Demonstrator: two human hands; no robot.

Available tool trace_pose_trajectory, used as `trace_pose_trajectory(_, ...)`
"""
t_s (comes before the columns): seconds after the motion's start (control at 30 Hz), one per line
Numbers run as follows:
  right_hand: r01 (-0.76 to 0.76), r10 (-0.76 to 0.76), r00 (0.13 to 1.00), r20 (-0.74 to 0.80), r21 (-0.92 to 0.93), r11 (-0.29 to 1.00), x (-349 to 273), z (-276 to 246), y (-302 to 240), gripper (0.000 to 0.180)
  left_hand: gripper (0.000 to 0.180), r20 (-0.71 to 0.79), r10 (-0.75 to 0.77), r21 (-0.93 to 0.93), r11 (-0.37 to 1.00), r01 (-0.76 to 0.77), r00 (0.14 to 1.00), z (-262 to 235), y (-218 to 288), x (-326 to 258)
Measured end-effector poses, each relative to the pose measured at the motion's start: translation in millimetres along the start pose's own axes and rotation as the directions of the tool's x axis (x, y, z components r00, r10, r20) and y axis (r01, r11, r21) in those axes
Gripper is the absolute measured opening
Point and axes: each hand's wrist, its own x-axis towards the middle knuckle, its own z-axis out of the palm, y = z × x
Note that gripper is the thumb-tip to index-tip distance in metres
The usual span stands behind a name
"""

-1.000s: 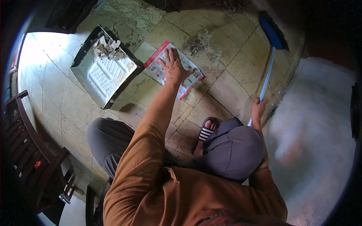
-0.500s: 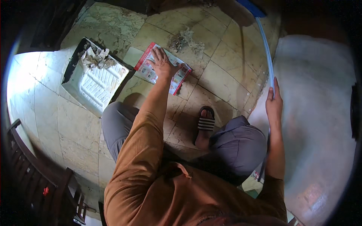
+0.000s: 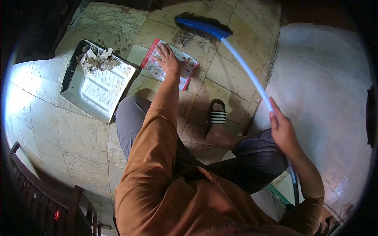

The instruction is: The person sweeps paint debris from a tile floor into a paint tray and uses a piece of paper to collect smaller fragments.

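A: What do we see at the centre?

B: We see a red and white leaflet (image 3: 168,64) lying flat on the pale stone floor (image 3: 78,133). Our left hand (image 3: 170,59) rests on it, palm down and fingers spread, pressing the paper to the tiles.

A: And the other hand?

B: Our right hand (image 3: 282,131) is curled around the pale blue handle of a broom (image 3: 244,67). The blue broom head sits on the floor just beyond the leaflet, touching a small heap of grey dust (image 3: 185,37) at the paper's far edge.

A: What has changed?

B: Half a second ago the broom head was further off, at the frame's upper right. Now it has swung in beside the leaflet, and the dust lies against its bristles. The left hand has stayed on the paper.

A: What lies around it?

B: To the left, a white dustpan (image 3: 98,86) holds crumpled scraps. A striped sandal (image 3: 217,116) stands near the leaflet. A dark wooden chair (image 3: 35,196) is at lower left.
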Motion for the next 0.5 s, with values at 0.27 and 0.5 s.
trace_pose_trajectory(0.27, 0.071, -0.064, 0.988, 0.140, -0.039, 0.997, -71, -17, -40, 0.044, 0.111, 0.078, 0.024, 0.059, 0.998, -0.029, 0.997, -15, -1, -3)
trace_pose_trajectory(0.5, -0.181, 0.175, 0.975, 0.140, 0.034, 0.983, -51, -43, -65, 0.044, 0.105, 0.077, 0.005, 0.092, 0.996, -0.012, 0.997, -21, -5, -5)
